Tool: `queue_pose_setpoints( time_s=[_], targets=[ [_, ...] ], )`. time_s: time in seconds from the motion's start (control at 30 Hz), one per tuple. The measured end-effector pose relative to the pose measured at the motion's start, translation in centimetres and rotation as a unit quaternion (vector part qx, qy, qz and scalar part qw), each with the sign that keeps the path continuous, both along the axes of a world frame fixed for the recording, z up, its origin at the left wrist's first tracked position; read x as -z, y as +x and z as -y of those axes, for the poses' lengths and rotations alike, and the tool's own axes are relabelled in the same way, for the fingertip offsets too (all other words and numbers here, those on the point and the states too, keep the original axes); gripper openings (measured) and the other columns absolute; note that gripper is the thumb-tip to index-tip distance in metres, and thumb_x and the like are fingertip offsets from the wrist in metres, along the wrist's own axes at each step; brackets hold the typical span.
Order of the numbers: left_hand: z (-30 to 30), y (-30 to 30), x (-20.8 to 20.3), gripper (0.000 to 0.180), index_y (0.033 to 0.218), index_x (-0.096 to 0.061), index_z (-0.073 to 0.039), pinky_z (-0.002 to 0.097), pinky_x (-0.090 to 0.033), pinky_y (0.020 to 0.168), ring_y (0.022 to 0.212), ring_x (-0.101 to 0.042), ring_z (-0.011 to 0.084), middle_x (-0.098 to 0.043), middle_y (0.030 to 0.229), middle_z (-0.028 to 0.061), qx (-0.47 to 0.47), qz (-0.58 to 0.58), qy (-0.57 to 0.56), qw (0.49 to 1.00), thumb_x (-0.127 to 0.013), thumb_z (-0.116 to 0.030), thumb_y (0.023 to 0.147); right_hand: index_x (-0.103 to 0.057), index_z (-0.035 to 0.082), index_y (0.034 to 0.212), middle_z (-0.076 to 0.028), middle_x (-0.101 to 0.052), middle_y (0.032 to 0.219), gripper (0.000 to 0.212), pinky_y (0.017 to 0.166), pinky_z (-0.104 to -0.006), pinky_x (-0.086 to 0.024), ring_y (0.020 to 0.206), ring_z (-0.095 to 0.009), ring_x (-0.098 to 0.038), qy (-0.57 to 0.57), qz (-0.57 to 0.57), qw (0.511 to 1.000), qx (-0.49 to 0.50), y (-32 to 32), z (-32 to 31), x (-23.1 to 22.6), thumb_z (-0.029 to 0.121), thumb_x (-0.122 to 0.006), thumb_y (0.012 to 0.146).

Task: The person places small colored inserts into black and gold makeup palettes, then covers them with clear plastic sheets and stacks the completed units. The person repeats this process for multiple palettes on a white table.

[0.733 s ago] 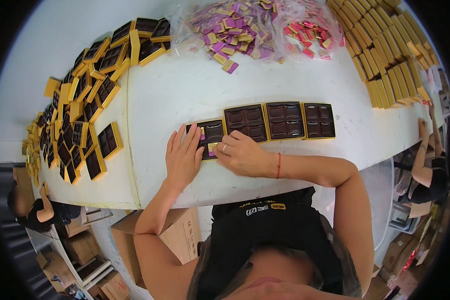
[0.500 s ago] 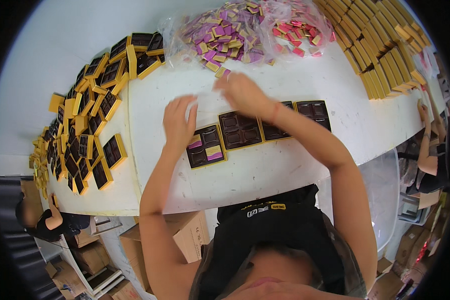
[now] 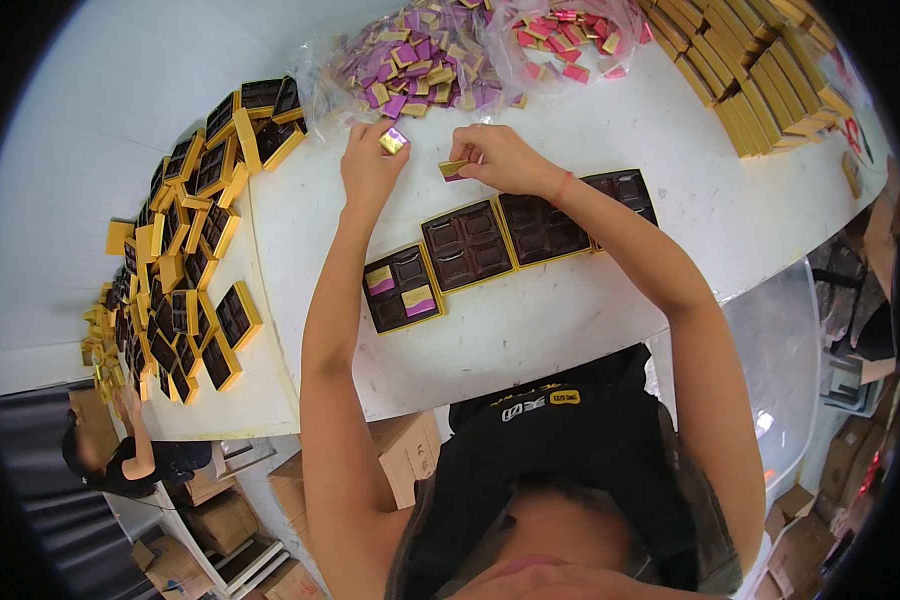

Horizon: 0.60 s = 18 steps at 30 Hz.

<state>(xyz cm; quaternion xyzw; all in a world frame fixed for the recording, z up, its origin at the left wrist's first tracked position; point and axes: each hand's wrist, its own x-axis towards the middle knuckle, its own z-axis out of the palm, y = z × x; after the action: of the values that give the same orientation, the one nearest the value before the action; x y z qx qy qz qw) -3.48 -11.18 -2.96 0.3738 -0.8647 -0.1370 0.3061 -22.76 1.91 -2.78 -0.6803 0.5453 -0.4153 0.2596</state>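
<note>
My left hand (image 3: 372, 165) pinches a gold-and-purple wrapped chocolate (image 3: 393, 141) just in front of the purple heap. Close by, my right hand (image 3: 502, 160) grips another wrapped chocolate (image 3: 452, 170), held above the table. Below my hands stands a row of gold-edged boxes with dark compartment trays. The leftmost box (image 3: 384, 311) has two purple-and-gold chocolates, one in its upper left (image 3: 380, 280) and one in its lower right compartment (image 3: 418, 300). Beside it, the second box (image 3: 467, 246) and the third box (image 3: 540, 232) hold none. My right forearm partly covers the box at the right end (image 3: 622, 192).
Loose purple chocolates (image 3: 410, 65) lie heaped on clear plastic at the back, beside a bag of red ones (image 3: 570, 40). Tray boxes (image 3: 185, 215) pile up at left. Stacked gold boxes (image 3: 770, 95) stand back right. Another person (image 3: 130, 455) is at far left.
Both hands moved away from me, toward the purple heap, and each now shows a wrapped chocolate in its fingers. The whole view has shifted slightly.
</note>
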Motion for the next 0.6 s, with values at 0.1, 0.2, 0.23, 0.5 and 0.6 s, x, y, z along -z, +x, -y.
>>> queue_pose_setpoints(
  time_s=[0.1, 0.2, 0.23, 0.5, 0.6],
  targets=[
    [-4.3, 3.1, -2.2, 0.043, 0.116, -0.068, -0.007, 0.0307, -0.056, 0.071, 0.078, -0.068, 0.0204, -0.062, 0.108, 0.0093, 0.118, -0.043, 0.113, 0.986, -0.080, -0.007, 0.075, -0.061, 0.001, 0.091, -0.008, -0.061, 0.081, 0.014, 0.070, -0.0290, -0.050, 0.077, -0.016, -0.063, 0.016, 0.046, 0.996, -0.070, 1.2, -5.6, -2.2, 0.000, -0.070, 0.080],
    [-8.6, 5.0, -4.8, 0.045, 0.121, -0.068, -0.010, 0.0328, -0.054, 0.086, 0.096, -0.065, 0.0236, -0.063, 0.115, 0.0082, 0.258, 0.041, 0.179, 0.948, -0.074, -0.002, 0.077, -0.062, 0.003, 0.093, -0.008, -0.057, 0.081, 0.015, 0.063, -0.0311, -0.049, 0.070, -0.018, -0.060, 0.040, 0.013, 0.997, -0.058, 3.2, -10.0, -2.7, -0.002, -0.070, 0.081],
    [-9.1, 5.2, -4.8, 0.046, 0.121, -0.068, -0.011, 0.0332, -0.052, 0.090, 0.104, -0.064, 0.0245, -0.063, 0.118, 0.0085, 0.297, 0.075, 0.182, 0.934, -0.072, 0.001, 0.078, -0.062, 0.003, 0.093, -0.008, -0.057, 0.082, 0.015, 0.063, -0.0316, -0.049, 0.070, -0.019, -0.060, 0.031, 0.016, 0.998, -0.051, 3.4, -10.4, -2.4, -0.002, -0.069, 0.082],
    [-12.0, 4.8, -4.2, 0.044, 0.125, -0.064, -0.007, 0.0388, -0.041, 0.107, 0.129, -0.050, 0.0289, -0.058, 0.135, 0.0118, 0.231, 0.026, 0.189, 0.954, -0.067, -0.001, 0.081, -0.063, 0.003, 0.095, -0.010, -0.057, 0.089, 0.014, 0.066, -0.0347, -0.050, 0.076, -0.026, -0.060, -0.010, 0.007, 1.000, -0.006, 3.7, -11.3, -1.7, -0.002, -0.067, 0.083],
    [-12.2, 5.2, -2.3, 0.038, 0.123, -0.064, -0.007, 0.0404, -0.040, 0.107, 0.127, -0.050, 0.0315, -0.058, 0.135, 0.0103, 0.207, 0.054, 0.153, 0.965, -0.070, -0.012, 0.086, -0.064, 0.003, 0.095, -0.010, -0.057, 0.090, 0.013, 0.071, -0.0360, -0.050, 0.084, -0.027, -0.059, -0.070, -0.042, 0.996, 0.019, 3.8, -11.4, -1.1, 0.001, -0.069, 0.083]
  ],
)
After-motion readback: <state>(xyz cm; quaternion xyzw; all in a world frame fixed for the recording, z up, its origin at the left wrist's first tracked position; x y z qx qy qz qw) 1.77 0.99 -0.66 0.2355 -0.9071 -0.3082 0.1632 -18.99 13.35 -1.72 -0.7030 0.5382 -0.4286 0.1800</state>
